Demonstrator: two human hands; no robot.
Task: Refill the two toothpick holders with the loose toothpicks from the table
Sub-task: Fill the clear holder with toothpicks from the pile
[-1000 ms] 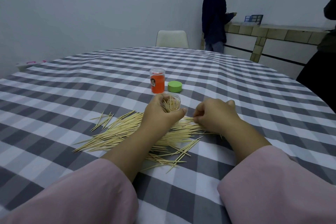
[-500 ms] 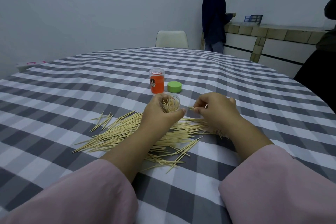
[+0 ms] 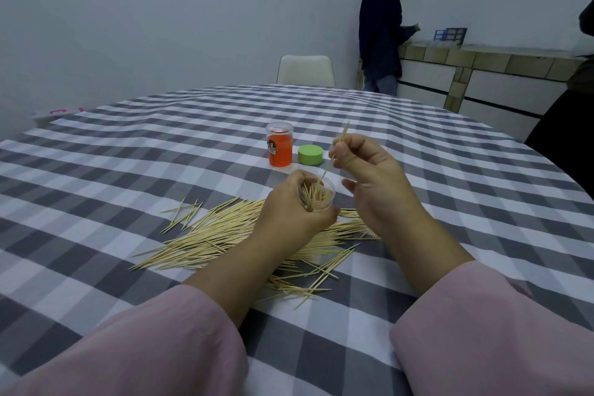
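My left hand (image 3: 291, 207) grips a clear toothpick holder (image 3: 318, 194), open at the top and partly filled with toothpicks. Just above and to the right, my right hand (image 3: 369, 177) pinches a few toothpicks (image 3: 340, 143) upright, their lower tips at the holder's mouth. A wide pile of loose toothpicks (image 3: 225, 230) lies on the checked tablecloth (image 3: 128, 170) under and around both hands. An orange toothpick holder (image 3: 279, 149) with a clear cap stands farther back, with a green lid (image 3: 310, 155) beside it on the right.
A white chair (image 3: 306, 71) stands at the table's far side. A person in dark clothes (image 3: 382, 29) stands at a tiled counter (image 3: 482, 58) at the back right. A dark figure is at the right edge.
My right hand has risen from the pile with a few pinched toothpicks and brought them over the clear holder. My left hand has kept the holder in place.
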